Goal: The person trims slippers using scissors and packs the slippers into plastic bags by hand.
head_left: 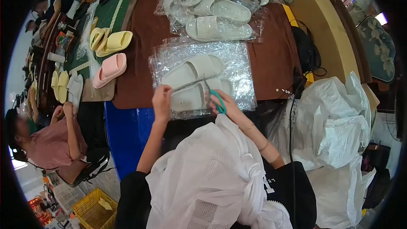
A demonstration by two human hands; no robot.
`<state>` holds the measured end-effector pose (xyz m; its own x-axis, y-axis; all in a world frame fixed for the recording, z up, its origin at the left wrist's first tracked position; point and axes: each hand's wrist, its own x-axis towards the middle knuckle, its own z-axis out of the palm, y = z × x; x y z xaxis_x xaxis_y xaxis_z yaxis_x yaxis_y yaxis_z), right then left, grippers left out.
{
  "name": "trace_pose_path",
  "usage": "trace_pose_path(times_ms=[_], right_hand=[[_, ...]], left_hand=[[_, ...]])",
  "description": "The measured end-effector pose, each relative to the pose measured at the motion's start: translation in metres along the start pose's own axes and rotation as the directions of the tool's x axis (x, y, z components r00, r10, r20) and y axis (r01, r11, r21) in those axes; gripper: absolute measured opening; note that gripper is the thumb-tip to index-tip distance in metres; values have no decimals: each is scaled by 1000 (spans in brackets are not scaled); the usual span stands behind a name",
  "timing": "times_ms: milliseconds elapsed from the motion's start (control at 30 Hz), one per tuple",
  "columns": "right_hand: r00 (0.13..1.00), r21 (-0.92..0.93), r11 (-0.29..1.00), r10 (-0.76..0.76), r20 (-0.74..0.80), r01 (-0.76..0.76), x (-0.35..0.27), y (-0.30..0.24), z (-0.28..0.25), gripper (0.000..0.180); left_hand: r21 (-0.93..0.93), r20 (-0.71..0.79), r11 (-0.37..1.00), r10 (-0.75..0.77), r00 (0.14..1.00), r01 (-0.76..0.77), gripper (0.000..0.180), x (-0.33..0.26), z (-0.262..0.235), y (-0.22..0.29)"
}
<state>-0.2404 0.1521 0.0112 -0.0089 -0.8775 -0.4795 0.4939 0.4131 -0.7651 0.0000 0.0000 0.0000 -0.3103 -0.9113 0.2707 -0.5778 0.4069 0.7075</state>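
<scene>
A pair of pale grey slippers lies on a stack of clear plastic bags [242, 65] in front of me. The far slipper [176, 76] and the near slipper [186, 97] both point right. My right hand [227, 104] grips scissors [218, 101] with green handles, their blades lying over the straps between the two slippers. At the heel end of the pair, my left hand [161, 101] has its fingers pinched together; whatever is between them, if anything, is too small to make out.
Bagged slippers [220, 27] are piled at the table's far side. Yellow slippers [113, 43] and a pink pair [110, 70] stand left. A cardboard box [326, 29], white sacks [335, 118] and a hanging black cable [291, 131] are right. A co-worker in pink [55, 144] sits left.
</scene>
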Motion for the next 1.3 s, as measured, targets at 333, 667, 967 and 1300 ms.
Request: trace_pose_path(times_ms=[333, 667, 967, 1300], right_hand=[[589, -955, 152, -759, -277, -254, 3, -42, -140, 53], [562, -887, -32, -763, 319, 461, 37, -44, -18, 9], [724, -798, 64, -469, 506, 599, 90, 43, 67, 12], [765, -870, -109, -433, 477, 480, 108, 47, 72, 17]], left_hand=[[393, -84, 894, -196, 977, 214, 13, -113, -104, -136], [260, -28, 966, 14, 1000, -7, 32, -52, -43, -47], [-67, 411, 935, 344, 844, -348, 45, 42, 46, -33], [-52, 429, 969, 240, 871, -242, 50, 55, 61, -48]])
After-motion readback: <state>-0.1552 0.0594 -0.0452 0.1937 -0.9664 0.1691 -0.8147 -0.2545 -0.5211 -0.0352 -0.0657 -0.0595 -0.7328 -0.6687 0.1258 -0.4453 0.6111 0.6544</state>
